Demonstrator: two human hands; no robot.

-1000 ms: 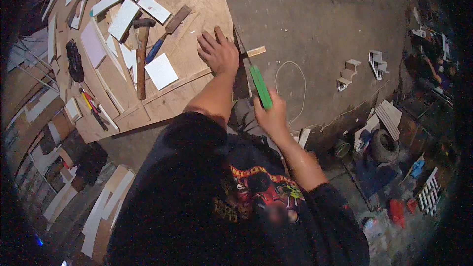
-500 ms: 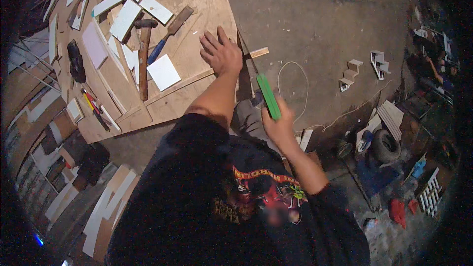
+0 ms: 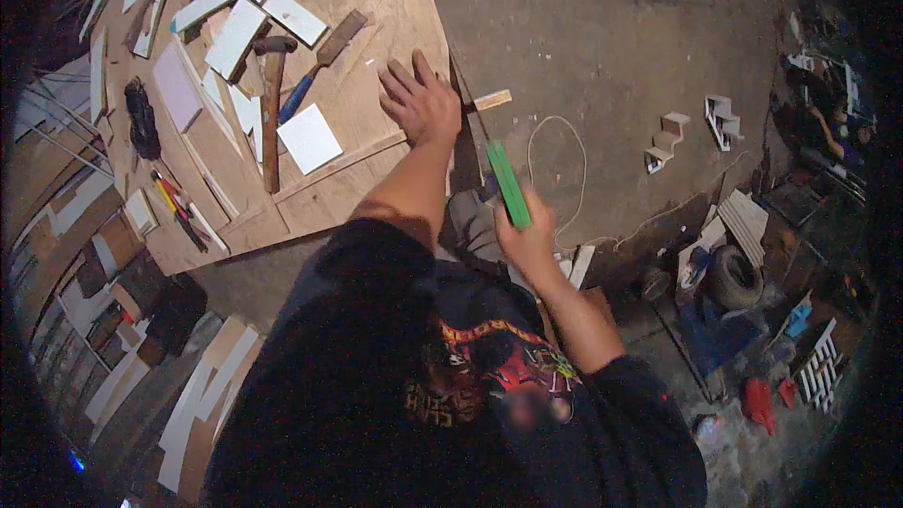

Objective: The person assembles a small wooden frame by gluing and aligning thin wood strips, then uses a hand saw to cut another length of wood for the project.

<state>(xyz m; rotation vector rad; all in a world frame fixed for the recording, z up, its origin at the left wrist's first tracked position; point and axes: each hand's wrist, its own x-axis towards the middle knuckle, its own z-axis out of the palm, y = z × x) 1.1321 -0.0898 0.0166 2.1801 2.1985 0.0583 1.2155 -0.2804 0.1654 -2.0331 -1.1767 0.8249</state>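
With its fingers spread, my left hand (image 3: 420, 103) lies flat at the right edge of the plywood worktable (image 3: 362, 155). Closed around a green handle, my right hand (image 3: 527, 233) holds a handsaw (image 3: 508, 188) just off that edge. The saw's thin dark blade runs forward from the handle, past my left hand. A narrow wood strip (image 3: 494, 100) juts out beyond the table edge, and the blade crosses it there. Whether the strip reaches under my left palm is hidden. On the table left of that hand lie a blue-handled chisel (image 3: 323, 66) and a white square piece (image 3: 310, 138).
A hammer (image 3: 272, 113), several white and bare boards, and a black bundle (image 3: 143, 118) cover the table's left part. Two stepped wooden pieces, one a brown stepped piece (image 3: 668, 143), stand on the floor. A looped cord (image 3: 583, 174) and a tire (image 3: 734, 277) lie to the right.
The whole view has shifted slightly left. My left hand stays flat in place, and my right hand keeps its hold on the saw with hardly any movement.
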